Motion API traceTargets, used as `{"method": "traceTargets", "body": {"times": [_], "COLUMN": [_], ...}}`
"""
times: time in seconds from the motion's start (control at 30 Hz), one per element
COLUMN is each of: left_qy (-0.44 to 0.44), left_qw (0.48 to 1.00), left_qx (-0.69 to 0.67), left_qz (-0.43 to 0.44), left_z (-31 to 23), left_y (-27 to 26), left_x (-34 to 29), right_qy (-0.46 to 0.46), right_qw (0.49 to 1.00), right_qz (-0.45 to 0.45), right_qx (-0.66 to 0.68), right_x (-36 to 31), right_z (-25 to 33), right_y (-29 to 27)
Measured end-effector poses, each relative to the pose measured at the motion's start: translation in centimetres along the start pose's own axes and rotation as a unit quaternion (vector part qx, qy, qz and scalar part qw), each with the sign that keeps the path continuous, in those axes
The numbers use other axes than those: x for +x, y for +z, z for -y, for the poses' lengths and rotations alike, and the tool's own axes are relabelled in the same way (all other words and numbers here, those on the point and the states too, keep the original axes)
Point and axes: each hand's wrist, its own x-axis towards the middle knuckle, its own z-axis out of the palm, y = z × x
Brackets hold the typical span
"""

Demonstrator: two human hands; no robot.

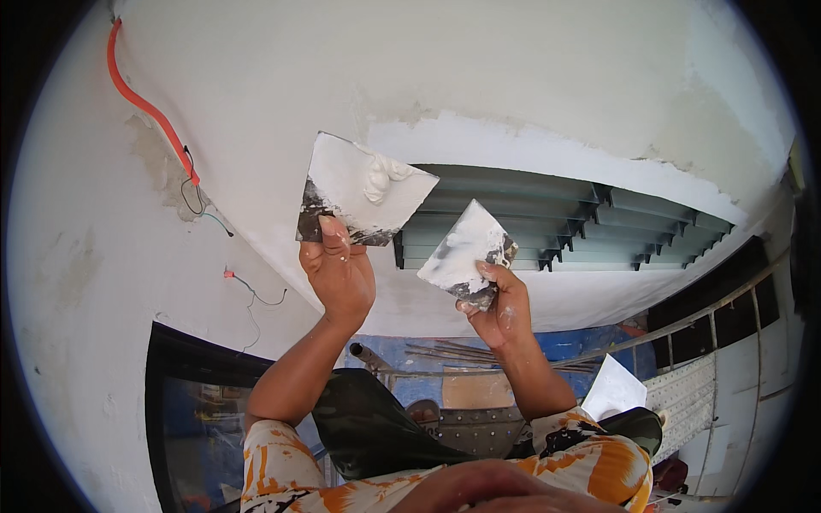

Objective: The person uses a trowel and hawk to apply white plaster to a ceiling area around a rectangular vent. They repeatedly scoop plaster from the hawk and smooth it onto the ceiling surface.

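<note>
My left hand (pixel 339 267) grips a wide flat plastering blade (pixel 346 175) by its lower edge, thumb on the near face. White putty (pixel 376 179) coats that blade, with a thicker lump near its right side. To the right and slightly lower, my right hand (pixel 503 309) pinches a smaller putty knife (pixel 466 248), also smeared white, its dark metal showing near my thumb. The two blades are apart. Both are held up in front of the wall, near the louvre window (pixel 513 214).
An orange conduit (pixel 145 103) and loose wires (pixel 252 292) stick out of the left wall. Below are a metal railing (pixel 735 295), a perforated scaffold plank (pixel 684 402), a white sheet (pixel 614 389), a blue tarp (pixel 385 335) and several rods (pixel 453 350). A dark-framed opening (pixel 158 376) stands lower left.
</note>
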Motion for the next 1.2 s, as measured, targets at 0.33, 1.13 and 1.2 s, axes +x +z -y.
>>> {"method": "traceTargets", "body": {"times": [0.33,1.13,1.2], "left_qy": [0.129,-0.179,-0.195], "left_qw": [0.776,0.85,0.865], "left_qx": [0.49,0.439,0.429], "left_qz": [0.374,0.227,0.17], "left_z": [-2.1,-4.6,-4.9], "left_y": [1.0,2.8,2.5], "left_x": [-0.4,-6.8,-6.7], "right_qy": [0.013,-0.539,-0.54], "right_qw": [0.991,0.538,0.541], "right_qz": [0.101,-0.312,-0.4], "right_qx": [0.087,-0.568,-0.505], "right_x": [-2.0,17.8,19.1], "right_z": [4.3,9.2,10.3], "right_y": [0.5,-0.3,0.6]}}
